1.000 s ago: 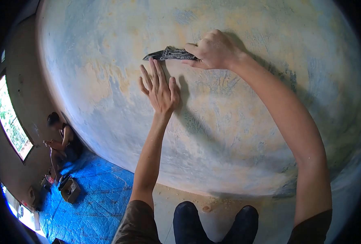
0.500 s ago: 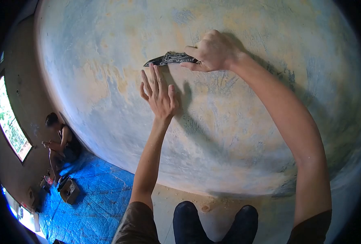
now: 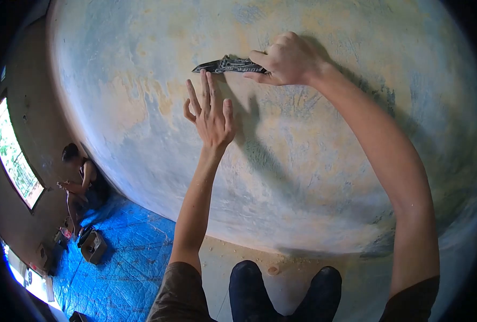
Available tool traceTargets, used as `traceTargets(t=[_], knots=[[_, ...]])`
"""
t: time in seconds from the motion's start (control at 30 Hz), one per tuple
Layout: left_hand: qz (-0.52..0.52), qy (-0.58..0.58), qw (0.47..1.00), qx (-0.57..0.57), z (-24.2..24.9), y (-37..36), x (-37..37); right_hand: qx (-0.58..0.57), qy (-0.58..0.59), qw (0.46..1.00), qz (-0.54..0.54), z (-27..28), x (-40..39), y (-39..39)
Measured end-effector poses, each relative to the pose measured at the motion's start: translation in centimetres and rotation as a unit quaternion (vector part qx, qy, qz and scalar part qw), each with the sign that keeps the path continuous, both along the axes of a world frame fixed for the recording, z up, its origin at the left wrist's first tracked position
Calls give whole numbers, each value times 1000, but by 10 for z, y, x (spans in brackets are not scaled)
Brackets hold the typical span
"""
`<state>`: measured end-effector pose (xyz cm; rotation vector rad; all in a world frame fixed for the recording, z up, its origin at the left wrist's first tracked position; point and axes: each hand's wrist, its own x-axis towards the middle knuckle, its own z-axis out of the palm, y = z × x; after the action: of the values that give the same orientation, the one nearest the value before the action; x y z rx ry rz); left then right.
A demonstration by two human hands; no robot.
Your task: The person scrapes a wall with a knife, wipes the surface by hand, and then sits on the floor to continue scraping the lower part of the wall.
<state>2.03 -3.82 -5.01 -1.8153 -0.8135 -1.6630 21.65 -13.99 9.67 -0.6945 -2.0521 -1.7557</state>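
Observation:
A dark folding knife [image 3: 233,65] lies against the mottled blue-grey and ochre wall [image 3: 158,155], its blade pointing left. My right hand [image 3: 289,60] is closed around the handle's right end, with thumb and fingers on either side. Just below the blade is my left hand [image 3: 211,118], fingers spread and reaching upward. Two of its fingertips are right at the blade's lower edge. Shadows of both arms fall across the wall.
A blue tarp [image 3: 125,241] covers the floor at left, with a box [image 3: 93,248] on it. A person [image 3: 88,177] sits there against the wall, beneath a window [image 3: 14,155]. Crumbs and flakes [image 3: 249,252] lie along the wall's foot near my legs [image 3: 249,295].
Both hands and the knife sit slightly higher and a little further right in view. The grip on the handle is unchanged, and the left fingers remain spread at the blade.

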Motion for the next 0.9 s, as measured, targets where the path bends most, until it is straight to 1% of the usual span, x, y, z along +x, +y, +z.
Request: traceTargets(t=[0.17, 0.37, 0.47, 0.57, 0.7, 0.77, 0.9], knots=[[-1, 7, 1000, -8, -12, -6, -1, -27, -13, 1000, 0, -1, 2, -2], [-12, -2, 1000, -1, -11, -4, 4, -66, 6, 997, -42, 1, -1, -8], [-10, -5, 1000, 3, -9, -2, 5, -52, 10, 997, -54, 1, -1, -8], [-13, -7, 1000, 11, 0, 0, 5, 5, -3, 1000, 24, 1, 3, 2], [-23, -13, 1000, 15, 19, 7, 7, 17, 21, 1000, -11, 0, 1, 4], [-19, -13, 1000, 13, 21, 5, 5, 14, 31, 999, -27, -1, 0, 4], [-10, -2, 1000, 3, 13, -2, 2, -6, 17, 1000, 5, 0, 2, -2]])
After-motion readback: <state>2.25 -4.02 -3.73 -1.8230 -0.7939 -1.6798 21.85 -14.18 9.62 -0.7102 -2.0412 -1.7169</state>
